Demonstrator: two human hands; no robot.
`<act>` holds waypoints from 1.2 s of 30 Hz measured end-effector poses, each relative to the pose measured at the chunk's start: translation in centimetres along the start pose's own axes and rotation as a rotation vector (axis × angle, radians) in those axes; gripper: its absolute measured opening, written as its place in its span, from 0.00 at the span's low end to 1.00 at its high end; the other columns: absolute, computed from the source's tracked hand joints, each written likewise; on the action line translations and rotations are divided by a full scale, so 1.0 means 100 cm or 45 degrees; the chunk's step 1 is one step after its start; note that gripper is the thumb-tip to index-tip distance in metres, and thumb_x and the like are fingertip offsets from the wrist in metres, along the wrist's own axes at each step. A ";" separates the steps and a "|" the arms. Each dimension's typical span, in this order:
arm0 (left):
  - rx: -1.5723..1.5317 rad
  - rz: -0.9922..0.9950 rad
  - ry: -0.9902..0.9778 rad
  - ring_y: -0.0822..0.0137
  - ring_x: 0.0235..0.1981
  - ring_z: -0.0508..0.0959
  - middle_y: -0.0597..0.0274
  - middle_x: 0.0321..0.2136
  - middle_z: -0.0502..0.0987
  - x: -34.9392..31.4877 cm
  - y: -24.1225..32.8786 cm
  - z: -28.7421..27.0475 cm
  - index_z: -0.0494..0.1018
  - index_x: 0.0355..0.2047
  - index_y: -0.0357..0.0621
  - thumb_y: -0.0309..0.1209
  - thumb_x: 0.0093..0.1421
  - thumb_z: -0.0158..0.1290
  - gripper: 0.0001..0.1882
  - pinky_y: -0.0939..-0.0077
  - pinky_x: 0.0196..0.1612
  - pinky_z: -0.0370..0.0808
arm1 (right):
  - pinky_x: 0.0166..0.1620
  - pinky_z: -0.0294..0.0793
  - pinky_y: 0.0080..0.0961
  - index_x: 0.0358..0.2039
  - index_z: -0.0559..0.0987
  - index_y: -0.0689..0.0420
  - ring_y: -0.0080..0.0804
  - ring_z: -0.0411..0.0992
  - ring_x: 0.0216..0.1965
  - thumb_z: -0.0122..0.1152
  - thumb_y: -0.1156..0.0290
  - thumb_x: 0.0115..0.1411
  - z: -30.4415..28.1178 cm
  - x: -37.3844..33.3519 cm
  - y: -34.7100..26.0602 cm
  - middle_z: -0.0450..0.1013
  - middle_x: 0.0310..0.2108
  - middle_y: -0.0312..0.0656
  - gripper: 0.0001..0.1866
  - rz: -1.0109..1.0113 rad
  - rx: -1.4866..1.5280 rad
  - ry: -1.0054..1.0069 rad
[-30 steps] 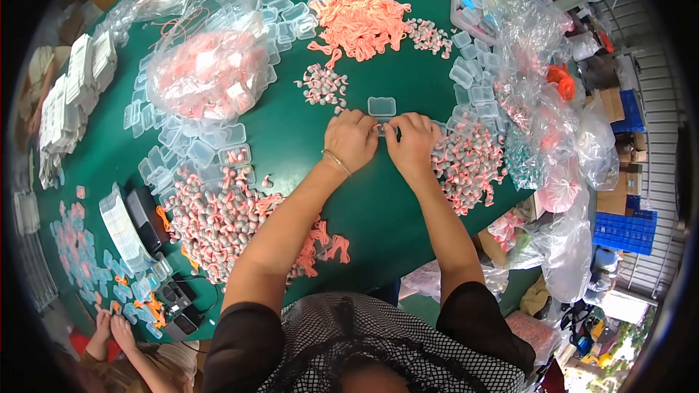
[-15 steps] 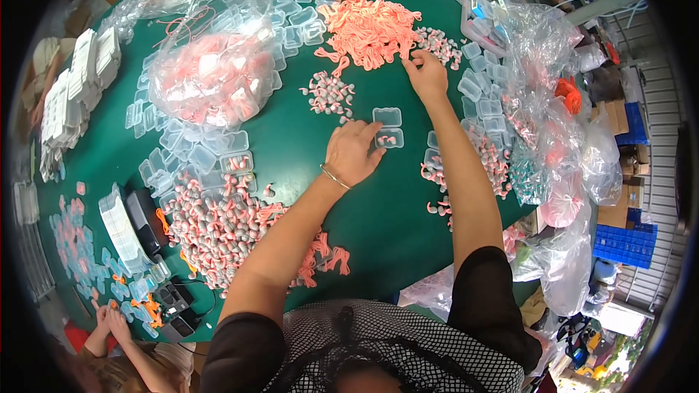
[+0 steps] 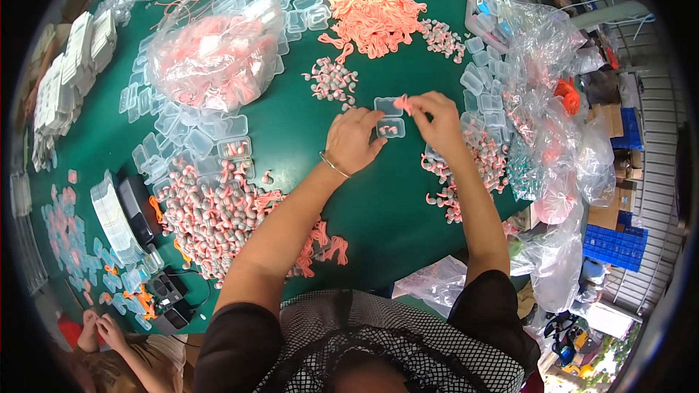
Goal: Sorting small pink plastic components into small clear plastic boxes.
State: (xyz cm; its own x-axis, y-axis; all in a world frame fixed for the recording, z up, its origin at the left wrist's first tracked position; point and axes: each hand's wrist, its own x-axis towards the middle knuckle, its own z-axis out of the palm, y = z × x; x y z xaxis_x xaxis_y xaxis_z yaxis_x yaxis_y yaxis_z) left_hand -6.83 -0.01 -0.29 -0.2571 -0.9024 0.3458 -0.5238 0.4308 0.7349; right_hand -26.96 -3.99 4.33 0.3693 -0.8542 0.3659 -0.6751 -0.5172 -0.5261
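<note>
A small clear plastic box (image 3: 390, 133) lies on the green table with its lid (image 3: 388, 106) folded back on the far side. A few grey-and-pink pieces with curved tails are in it. My left hand (image 3: 351, 140), fingers apart, rests at the box's left edge with index finger and thumb beside it. Above the right end of the lid, my right hand (image 3: 437, 125) pinches a coral cord bundle (image 3: 403, 104). Beyond lies a heap of coral cord bundles (image 3: 375, 18). A small pile of grey-and-pink pieces (image 3: 331, 80) sits just past my left hand.
A big pile of grey-and-pink pieces (image 3: 211, 218) lies beside my left forearm. Clear boxes (image 3: 193, 138) surround a full plastic bag (image 3: 215, 58) at left. More pieces (image 3: 477, 164) and plastic bags (image 3: 557, 138) are at right. Another person's hands (image 3: 102, 329) work at lower left.
My right hand has come back from the coral heap toward the box, carrying a cord bundle. My left hand stays beside the box. The view has shifted slightly.
</note>
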 end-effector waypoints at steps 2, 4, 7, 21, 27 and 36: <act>-0.001 -0.003 0.003 0.59 0.35 0.73 0.61 0.29 0.73 -0.001 0.000 0.001 0.73 0.40 0.44 0.30 0.40 0.65 0.23 0.63 0.37 0.67 | 0.37 0.66 0.32 0.30 0.79 0.53 0.34 0.70 0.28 0.61 0.75 0.52 0.004 -0.009 -0.012 0.73 0.25 0.34 0.04 -0.065 -0.094 -0.014; -0.007 -0.011 -0.002 0.59 0.35 0.74 0.62 0.29 0.73 -0.002 -0.001 0.002 0.73 0.40 0.44 0.30 0.40 0.66 0.24 0.64 0.37 0.67 | 0.41 0.64 0.34 0.29 0.78 0.53 0.34 0.70 0.31 0.62 0.75 0.51 0.006 -0.013 -0.014 0.72 0.26 0.33 0.04 -0.135 -0.186 -0.023; -0.037 0.002 0.009 0.59 0.35 0.74 0.62 0.29 0.73 -0.002 0.000 0.004 0.73 0.39 0.45 0.30 0.40 0.66 0.24 0.64 0.38 0.67 | 0.47 0.60 0.35 0.29 0.79 0.51 0.32 0.69 0.35 0.61 0.76 0.50 0.009 -0.019 -0.008 0.72 0.30 0.32 0.06 -0.221 -0.259 -0.112; -0.009 0.011 0.007 0.59 0.36 0.74 0.62 0.29 0.73 -0.002 0.000 0.002 0.73 0.38 0.45 0.28 0.42 0.63 0.20 0.64 0.39 0.67 | 0.42 0.65 0.32 0.27 0.79 0.52 0.33 0.68 0.36 0.59 0.78 0.47 0.017 -0.009 0.003 0.70 0.29 0.32 0.07 -0.333 -0.161 -0.178; -0.038 0.020 0.032 0.58 0.34 0.74 0.61 0.27 0.73 -0.002 -0.002 0.004 0.74 0.38 0.45 0.26 0.43 0.62 0.19 0.63 0.38 0.68 | 0.42 0.65 0.33 0.29 0.78 0.53 0.34 0.69 0.37 0.60 0.78 0.48 0.016 -0.005 0.009 0.71 0.31 0.33 0.07 -0.271 -0.035 -0.258; -0.049 -0.044 -0.006 0.58 0.35 0.74 0.61 0.29 0.73 -0.002 0.001 0.002 0.70 0.46 0.42 0.27 0.43 0.62 0.26 0.64 0.40 0.68 | 0.42 0.65 0.32 0.30 0.79 0.53 0.35 0.69 0.36 0.61 0.76 0.50 0.011 -0.007 0.004 0.71 0.30 0.34 0.06 -0.232 -0.069 -0.252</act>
State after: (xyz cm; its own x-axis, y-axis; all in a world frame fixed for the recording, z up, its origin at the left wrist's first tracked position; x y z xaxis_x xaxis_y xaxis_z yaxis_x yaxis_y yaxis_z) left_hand -7.01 0.24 -0.37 -0.2430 -0.9167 0.3172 -0.5009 0.3986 0.7683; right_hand -26.78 -3.66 3.00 0.6016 -0.7439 0.2911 -0.6172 -0.6642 -0.4218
